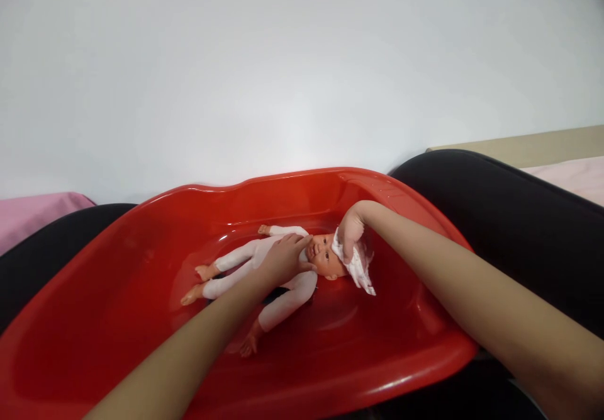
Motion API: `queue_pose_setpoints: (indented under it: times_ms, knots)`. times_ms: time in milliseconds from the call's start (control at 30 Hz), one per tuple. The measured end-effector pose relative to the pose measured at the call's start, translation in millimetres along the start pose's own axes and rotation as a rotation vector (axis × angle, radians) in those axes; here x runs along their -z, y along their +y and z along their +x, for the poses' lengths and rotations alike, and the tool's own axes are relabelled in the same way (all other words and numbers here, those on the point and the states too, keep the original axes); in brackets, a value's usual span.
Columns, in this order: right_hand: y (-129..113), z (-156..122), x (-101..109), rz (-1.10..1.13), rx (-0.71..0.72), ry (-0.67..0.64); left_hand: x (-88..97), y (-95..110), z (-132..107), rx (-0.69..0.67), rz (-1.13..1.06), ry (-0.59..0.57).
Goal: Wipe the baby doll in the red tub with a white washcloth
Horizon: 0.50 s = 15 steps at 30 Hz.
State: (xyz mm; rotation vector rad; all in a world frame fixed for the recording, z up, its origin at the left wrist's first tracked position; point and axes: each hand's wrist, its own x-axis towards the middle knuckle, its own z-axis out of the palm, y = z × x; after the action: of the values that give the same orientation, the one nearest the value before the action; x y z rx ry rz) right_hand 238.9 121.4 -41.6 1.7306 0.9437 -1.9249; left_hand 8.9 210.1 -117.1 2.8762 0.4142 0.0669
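Observation:
A baby doll in a white body suit lies on its back inside a red plastic tub, its head to the right and its feet to the left. My left hand rests over the doll's upper chest, thumb and fingers spanning the front of its neck below the chin. A white cloth with faint markings is pinched in my right hand, which presses it against the top of the doll's head. Part of the cloth hangs down beside the head. The doll's chest is partly hidden under my left hand and forearm.
The tub's raised rim curves around the doll. Black padded-looking surfaces flank the tub on both sides. A pale wall stands behind it. Pink fabric shows at the left, and paler pink fabric at the right.

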Motion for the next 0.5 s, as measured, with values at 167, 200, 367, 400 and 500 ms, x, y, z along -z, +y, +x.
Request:
queue_pose_setpoints:
  times_ms: [167, 200, 367, 400, 500]
  knots:
    - [-8, 11, -1, -0.070, 0.082, -0.218, 2.4, 1, -1, 0.023, -0.035, -0.006]
    - [-10, 14, -1, -0.094, 0.104, -0.237, 1.4, 0, -1, 0.032, -0.045, -0.005]
    - [-21, 24, -12, -0.153, 0.180, -0.320, -7.7, -2, -3, 0.014, -0.074, 0.035]
    - [-23, 24, -15, -0.149, 0.211, -0.335, -8.7, -1, -3, 0.018, -0.084, 0.035]
    - [-25, 23, -22, -0.110, 0.334, -0.327, -4.6, -2, -1, 0.056, -0.226, 0.045]
